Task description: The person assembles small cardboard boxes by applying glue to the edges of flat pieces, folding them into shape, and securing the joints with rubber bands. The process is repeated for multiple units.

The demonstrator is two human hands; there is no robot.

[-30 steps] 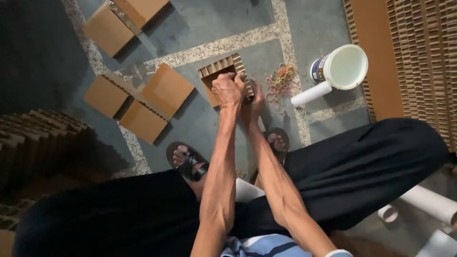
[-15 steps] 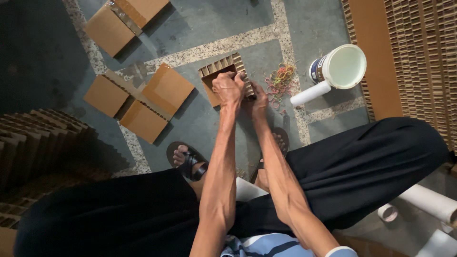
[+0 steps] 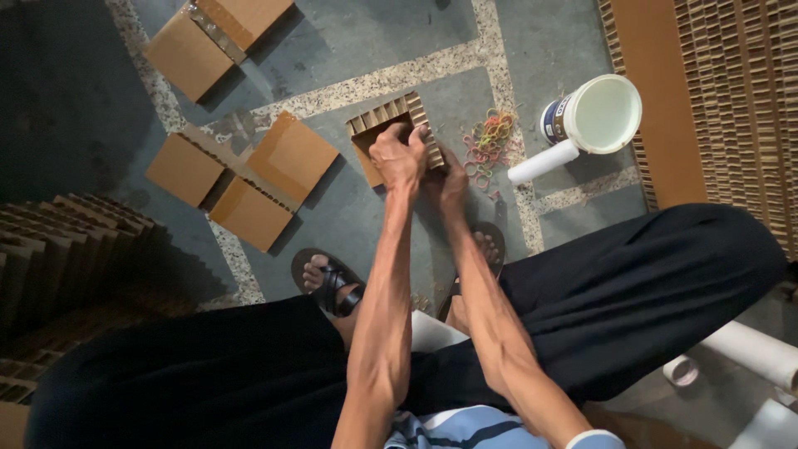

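Note:
A small open cardboard box with corrugated pieces lining its walls (image 3: 384,123) sits on the grey floor in front of me. My left hand (image 3: 399,156) grips the box's near edge from above. My right hand (image 3: 450,176) presses against the box's right side, partly hidden behind the left. A pile of coloured rubber bands (image 3: 489,140) lies just right of the box, close to my right hand.
A white bucket (image 3: 595,115) and a white tube (image 3: 542,162) lie to the right. Flat cardboard boxes (image 3: 249,179) lie at left, more (image 3: 214,37) at top left. Stacked corrugated pieces (image 3: 58,249) stand at left, corrugated panels (image 3: 731,91) at right. My sandalled feet (image 3: 328,278) rest below.
Both hands stay on the box; the right hand has slid slightly lower along its side. The box has barely moved.

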